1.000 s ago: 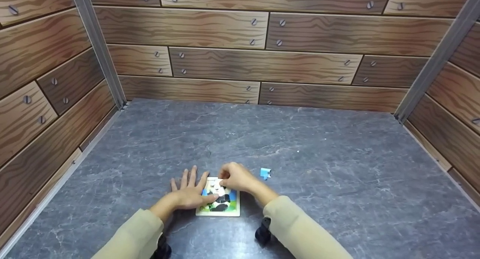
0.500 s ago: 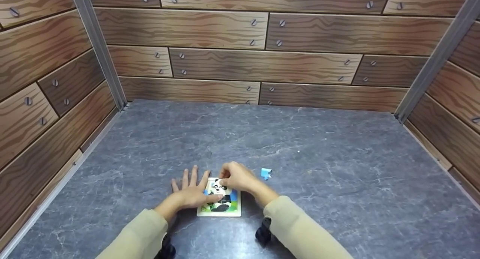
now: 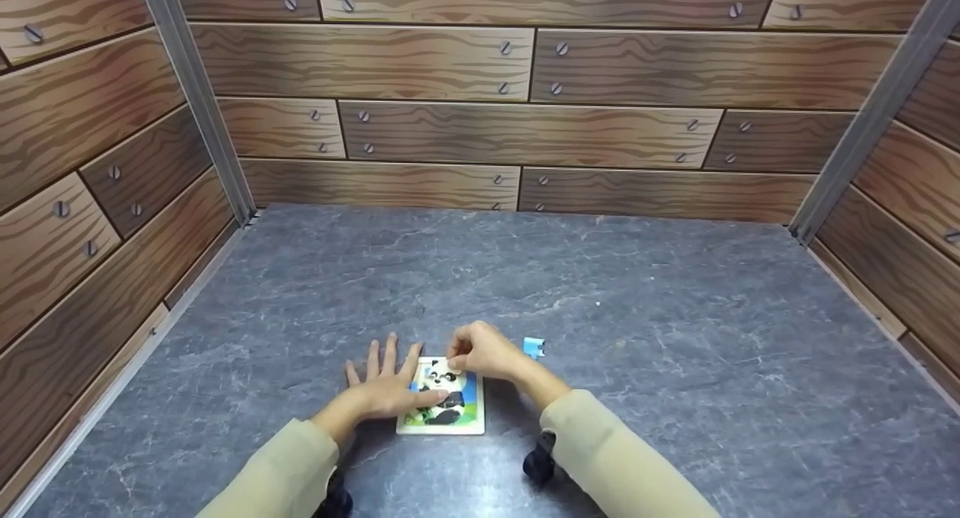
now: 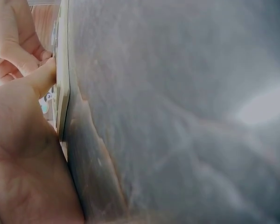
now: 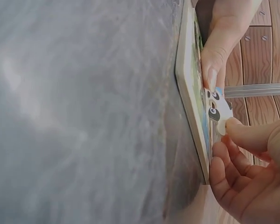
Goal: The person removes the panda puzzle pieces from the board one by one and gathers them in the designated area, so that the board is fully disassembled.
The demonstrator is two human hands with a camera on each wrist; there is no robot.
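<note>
A panda jigsaw puzzle in a pale wooden frame (image 3: 441,432) lies flat on the table. My left hand (image 3: 386,393) is spread at its left side, with the thumb stretched over the panda's body. At the puzzle's top right, my right hand (image 3: 484,351) pinches a puzzle piece (image 5: 219,108) showing the panda's eyes between thumb and fingers. That piece stands tilted up from the board in the right wrist view; its lower edge is close to the frame, and I cannot tell how far it is seated. In the left wrist view the puzzle shows mostly edge-on.
A loose light-blue puzzle piece (image 3: 534,346) lies on the table, just beyond my right wrist. The grey marbled tabletop (image 3: 675,338) is walled by wood-patterned panels (image 3: 435,132) at the back and both sides.
My right hand has shifted slightly right, and its wrist now stands closer to the blue piece. The panda's face shows more clearly than a second ago. My left hand has barely moved.
</note>
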